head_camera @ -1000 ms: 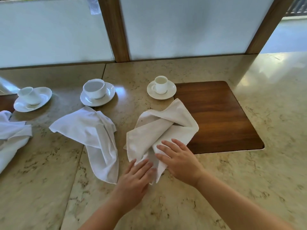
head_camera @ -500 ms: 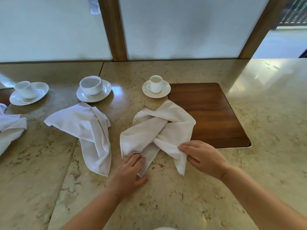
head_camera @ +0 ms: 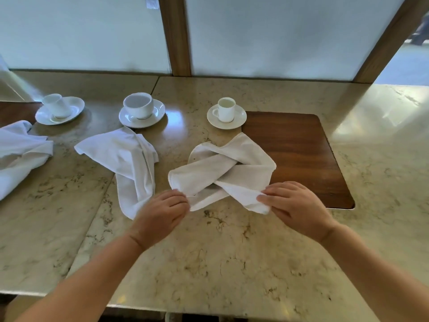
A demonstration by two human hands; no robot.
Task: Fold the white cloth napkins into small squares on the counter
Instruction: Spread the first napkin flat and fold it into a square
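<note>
Twisted napkin (head_camera: 222, 173) pinched between left hand (head_camera: 160, 212) and right hand (head_camera: 294, 205).

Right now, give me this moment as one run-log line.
step: untwisting napkin | left hand: pinching near-left corner | right hand: pinching near-right end | napkin: twisted, unfolded, partly on wooden inlay | other napkins: unfolded

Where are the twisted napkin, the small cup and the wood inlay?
Twisted napkin (head_camera: 232, 168): head view, on the crossing of its two bands.
Small cup (head_camera: 226, 109): head view, on its outer wall.
Wood inlay (head_camera: 299, 154): head view, on bare wood right of the napkin.
</note>
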